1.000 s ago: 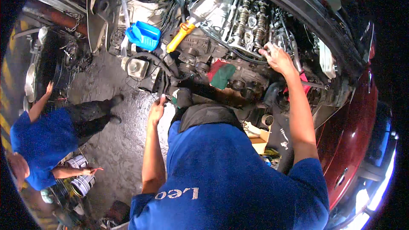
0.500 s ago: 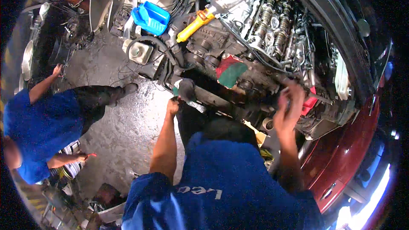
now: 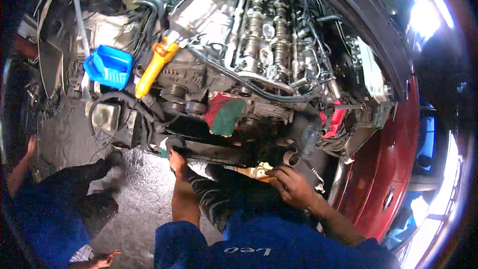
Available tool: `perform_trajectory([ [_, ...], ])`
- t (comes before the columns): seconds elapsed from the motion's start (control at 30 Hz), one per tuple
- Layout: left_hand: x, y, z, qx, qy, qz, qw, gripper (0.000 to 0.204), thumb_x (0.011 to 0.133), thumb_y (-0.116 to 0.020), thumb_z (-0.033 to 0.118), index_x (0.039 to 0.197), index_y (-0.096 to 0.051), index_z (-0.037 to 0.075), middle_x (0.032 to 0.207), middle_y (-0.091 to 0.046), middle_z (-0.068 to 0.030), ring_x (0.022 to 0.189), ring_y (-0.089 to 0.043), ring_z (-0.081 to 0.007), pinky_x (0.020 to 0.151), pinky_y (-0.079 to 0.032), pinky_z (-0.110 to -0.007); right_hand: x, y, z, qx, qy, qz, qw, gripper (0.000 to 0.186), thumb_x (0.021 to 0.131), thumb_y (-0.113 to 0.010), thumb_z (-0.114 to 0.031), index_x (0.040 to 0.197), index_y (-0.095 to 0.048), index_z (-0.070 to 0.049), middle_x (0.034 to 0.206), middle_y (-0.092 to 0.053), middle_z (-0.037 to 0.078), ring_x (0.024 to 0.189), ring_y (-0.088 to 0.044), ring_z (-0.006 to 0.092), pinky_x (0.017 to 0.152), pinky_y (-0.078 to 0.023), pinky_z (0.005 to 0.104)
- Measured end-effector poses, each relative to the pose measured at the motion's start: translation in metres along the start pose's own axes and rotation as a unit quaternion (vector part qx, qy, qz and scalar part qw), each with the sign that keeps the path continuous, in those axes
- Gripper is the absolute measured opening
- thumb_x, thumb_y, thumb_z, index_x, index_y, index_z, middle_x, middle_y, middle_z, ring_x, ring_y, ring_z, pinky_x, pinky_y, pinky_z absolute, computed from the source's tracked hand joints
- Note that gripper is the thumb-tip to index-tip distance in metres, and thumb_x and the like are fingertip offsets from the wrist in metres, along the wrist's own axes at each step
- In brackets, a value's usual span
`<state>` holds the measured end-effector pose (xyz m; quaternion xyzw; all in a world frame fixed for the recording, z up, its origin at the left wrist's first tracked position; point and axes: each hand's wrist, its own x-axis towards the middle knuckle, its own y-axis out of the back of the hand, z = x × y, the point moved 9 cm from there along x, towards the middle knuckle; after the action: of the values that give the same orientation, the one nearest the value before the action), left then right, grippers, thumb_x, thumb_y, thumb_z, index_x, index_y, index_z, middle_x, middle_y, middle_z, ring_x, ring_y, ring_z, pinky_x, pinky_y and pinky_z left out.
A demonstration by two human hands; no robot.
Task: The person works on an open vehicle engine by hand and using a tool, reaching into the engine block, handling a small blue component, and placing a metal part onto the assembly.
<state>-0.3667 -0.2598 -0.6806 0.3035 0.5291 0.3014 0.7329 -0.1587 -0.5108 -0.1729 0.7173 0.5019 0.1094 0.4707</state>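
While cloth [image 3: 228, 114] covers part of the engine [image 3: 266, 45], a lamp [image 3: 160, 61] lies nearby.

Right hand [image 3: 294, 188]: lowered from the engine [image 3: 266, 55] to before the body, fingers bent.
Left hand [image 3: 178, 162]: nearer the green-and-white scrap [image 3: 164, 153].

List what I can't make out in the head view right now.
Head view:
Right hand: whether its fingertips hold anything; too small and dark.
Left hand: what its fingers grip, if anything; hidden by the hand.
Yellowish box: mostly hidden by the right hand and dark trousers.
Co-worker: head cut off by the left edge.
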Motion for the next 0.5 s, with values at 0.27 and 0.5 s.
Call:
perform_trajectory([
  [0.27, -0.148, 0.158, 0.041, -0.478, -0.039, -0.051, 0.876, 0.052, 0.090, -0.059, 0.020, 0.135, -0.050, -0.005, 0.134, -0.054, -0.0130, 0.119, -0.053, -0.0242, 0.102, -0.041, -0.036, 0.008, -0.034, -0.006, 0.080, 0.026, 0.006, 0.996, 0.039, 0.097, -0.057, -0.034, 0.125, -0.056, -0.008, 0.118, -0.059, 0.022, 0.112, -0.057, 0.0406, 0.096, -0.048, 0.0456],
  [0.5, -0.351, 0.264, 0.146, -0.695, -0.129, -0.292, 0.644, 0.087, 0.091, -0.053, 0.063, 0.153, -0.023, 0.009, 0.152, -0.032, -0.0113, 0.138, -0.035, -0.0260, 0.114, -0.031, -0.042, 0.046, -0.003, -0.101, 0.281, 0.128, 0.032, 0.951, 0.083, 0.089, -0.065, -0.045, 0.154, -0.023, -0.016, 0.157, -0.006, 0.028, 0.144, -0.019, 0.0449, 0.118, -0.024, 0.0485],
])
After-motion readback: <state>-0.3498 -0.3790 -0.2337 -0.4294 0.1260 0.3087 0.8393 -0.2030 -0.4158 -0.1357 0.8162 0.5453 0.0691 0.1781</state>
